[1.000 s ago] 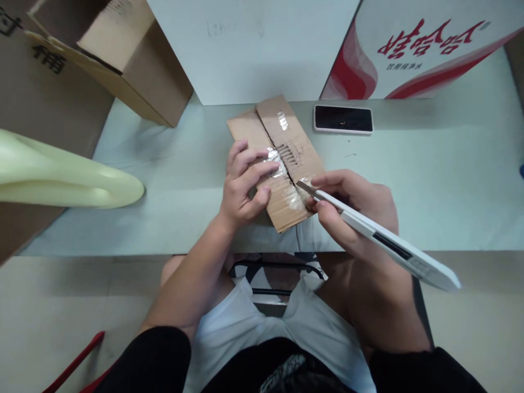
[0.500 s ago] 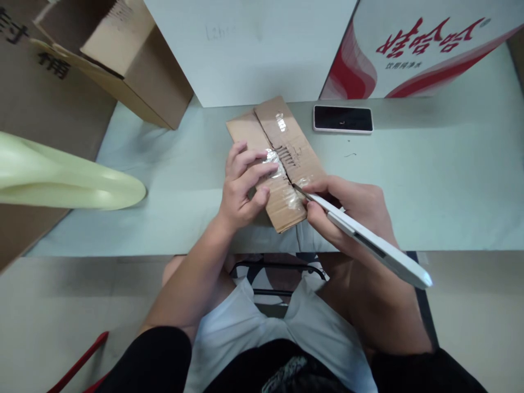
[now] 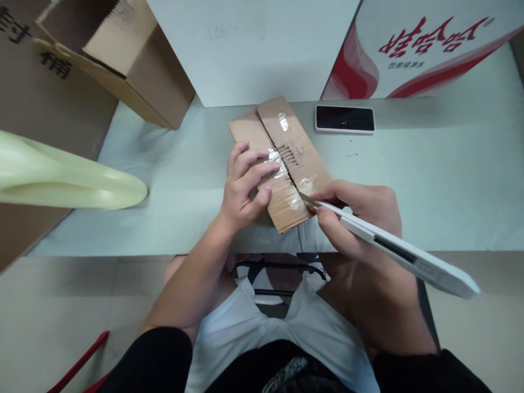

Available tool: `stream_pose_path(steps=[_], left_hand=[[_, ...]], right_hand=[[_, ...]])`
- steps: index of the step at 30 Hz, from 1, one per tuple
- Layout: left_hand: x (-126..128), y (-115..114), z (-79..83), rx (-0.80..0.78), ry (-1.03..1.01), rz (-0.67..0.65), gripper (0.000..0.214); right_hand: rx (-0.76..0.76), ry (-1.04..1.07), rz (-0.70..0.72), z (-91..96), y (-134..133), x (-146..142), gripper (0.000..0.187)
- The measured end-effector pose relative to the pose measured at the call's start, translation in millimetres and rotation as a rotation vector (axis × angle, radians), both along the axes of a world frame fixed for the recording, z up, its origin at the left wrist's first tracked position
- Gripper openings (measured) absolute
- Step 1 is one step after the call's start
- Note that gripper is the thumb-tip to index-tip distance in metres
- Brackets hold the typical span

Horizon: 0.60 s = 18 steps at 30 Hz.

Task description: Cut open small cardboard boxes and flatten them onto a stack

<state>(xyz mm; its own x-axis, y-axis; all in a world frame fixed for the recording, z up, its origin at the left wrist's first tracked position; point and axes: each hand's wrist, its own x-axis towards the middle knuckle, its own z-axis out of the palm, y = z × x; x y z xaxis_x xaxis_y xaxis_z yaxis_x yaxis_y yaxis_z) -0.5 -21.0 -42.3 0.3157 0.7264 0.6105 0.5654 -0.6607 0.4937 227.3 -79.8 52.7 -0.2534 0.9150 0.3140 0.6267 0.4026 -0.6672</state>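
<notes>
A flat brown cardboard box (image 3: 305, 158) lies slanted on the table, with a seam along its middle and strips of clear tape across it. My left hand (image 3: 245, 188) rests on the box's left part, fingers spread over the cardboard and tape. In my right hand (image 3: 356, 218) is a white utility knife (image 3: 405, 254), its blade pointing up and left. The blade tip meets the seam near the lower right end of the box. Part of the box's right edge is hidden behind my right fingers.
A phone (image 3: 345, 119) lies on the pale green table (image 3: 442, 174), behind my right hand. White cartons (image 3: 262, 54) line the back. An open cardboard box (image 3: 151, 76) stands at the back left, and a pale yellow-green smooth object (image 3: 73, 177) juts in from the left.
My right hand and the knife have moved right and slightly toward me, the blade tip sliding down the seam. My left hand stays on the box.
</notes>
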Motion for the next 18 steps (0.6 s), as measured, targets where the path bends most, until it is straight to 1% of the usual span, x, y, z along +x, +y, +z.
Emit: stream_pose_path(steps=[4,6,9,11,12,14,16,18], left_hand=[[0,-1,0.4,0.035,-0.018,-0.021,0.046],[-1,-1,0.2,0.017,0.006,-0.006,0.050],[-3,-1,-0.6,-0.003,0.032,0.010,0.054],[-4,-2,-1.1,0.003,0.024,0.009,0.053],[-5,-2,-1.2,0.010,0.015,0.004,0.052],[-6,-2,-1.0,0.020,0.000,-0.007,0.049],[-8,-1,-0.4,0.013,0.004,-0.002,0.049],[-11,1,-0.1,-0.006,0.011,0.029,0.052]], right_hand=[[0.028,0.001,0.012,2.9,-2,4,0.014],[0.029,-0.013,0.010,4.3,-3,7,0.014],[0.011,-0.019,0.077,9.1,-8,10,0.013],[-0.028,0.007,0.100,14.4,-16,12,0.013],[-0.048,0.037,0.062,17.0,-21,12,0.014],[-0.037,0.158,-0.078,19.5,-27,13,0.017],[0.068,0.345,-0.151,15.2,-23,15,0.017],[0.216,0.518,-0.185,2.1,-9,20,0.012]])
